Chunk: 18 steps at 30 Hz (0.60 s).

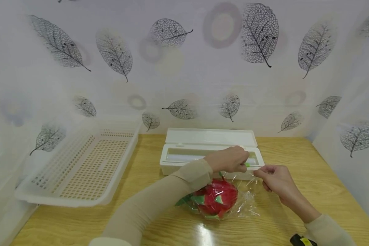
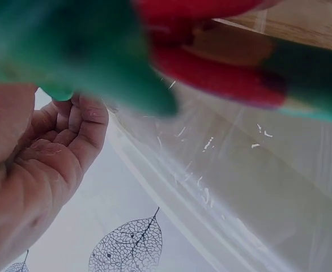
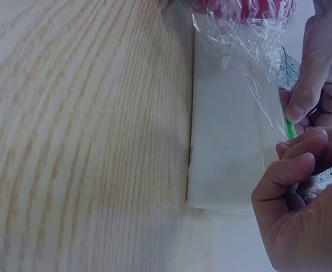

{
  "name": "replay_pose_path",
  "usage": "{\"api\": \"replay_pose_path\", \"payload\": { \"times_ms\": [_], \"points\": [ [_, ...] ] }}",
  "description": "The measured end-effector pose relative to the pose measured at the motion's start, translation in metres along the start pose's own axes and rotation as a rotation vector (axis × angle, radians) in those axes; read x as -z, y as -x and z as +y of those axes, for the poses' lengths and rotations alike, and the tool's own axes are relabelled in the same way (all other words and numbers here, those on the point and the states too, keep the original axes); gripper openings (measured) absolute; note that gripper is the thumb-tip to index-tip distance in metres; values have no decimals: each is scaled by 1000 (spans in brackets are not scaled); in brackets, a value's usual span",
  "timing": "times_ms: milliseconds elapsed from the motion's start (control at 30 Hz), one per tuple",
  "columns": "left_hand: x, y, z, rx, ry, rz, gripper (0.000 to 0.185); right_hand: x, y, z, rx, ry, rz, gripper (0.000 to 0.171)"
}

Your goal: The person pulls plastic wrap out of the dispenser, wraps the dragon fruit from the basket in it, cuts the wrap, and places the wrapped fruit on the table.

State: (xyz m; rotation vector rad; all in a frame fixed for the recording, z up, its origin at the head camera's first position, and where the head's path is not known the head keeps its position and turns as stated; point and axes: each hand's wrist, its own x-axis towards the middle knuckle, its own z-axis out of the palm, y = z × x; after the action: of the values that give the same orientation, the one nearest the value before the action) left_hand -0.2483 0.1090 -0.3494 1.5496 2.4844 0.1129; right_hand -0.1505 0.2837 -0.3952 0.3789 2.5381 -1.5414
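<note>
A red dragon fruit [image 1: 218, 198] with green scales lies on the wooden table, partly wrapped in clear cling film [image 1: 249, 201]. Behind it stands an open white film dispenser box [image 1: 178, 160]. My left hand [image 1: 244, 164] reaches across the fruit and pinches the small green cutter slider [image 3: 290, 129] on the box's front edge. My right hand [image 1: 258, 172] sits just right of it and pinches the film's edge [image 3: 251, 51] at the corner of the box [image 3: 222, 153]. In the left wrist view my curled left fingers [image 2: 69, 130] show beside the blurred fruit [image 2: 211, 73].
A white perforated basket [image 1: 80, 164] stands tilted at the back left. Leaf-patterned walls close in the table at the back and right. A small black and yellow object [image 1: 301, 241] lies at the near right edge.
</note>
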Motion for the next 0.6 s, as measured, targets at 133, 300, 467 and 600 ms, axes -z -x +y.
{"api": "replay_pose_path", "payload": {
  "times_ms": [133,300,467,600],
  "points": [
    [0,2,-2,-8,5,-6,19,-1,0,0,0,1,-7,23],
    [1,5,-5,-5,-6,3,9,-2,-1,1,15,47,-18,28],
    [-1,7,-4,-3,2,7,13,3,2,-1,172,280,12,28],
    [-4,8,-8,-4,38,26,12,6,4,-7,365,474,93,20]
  ]
}}
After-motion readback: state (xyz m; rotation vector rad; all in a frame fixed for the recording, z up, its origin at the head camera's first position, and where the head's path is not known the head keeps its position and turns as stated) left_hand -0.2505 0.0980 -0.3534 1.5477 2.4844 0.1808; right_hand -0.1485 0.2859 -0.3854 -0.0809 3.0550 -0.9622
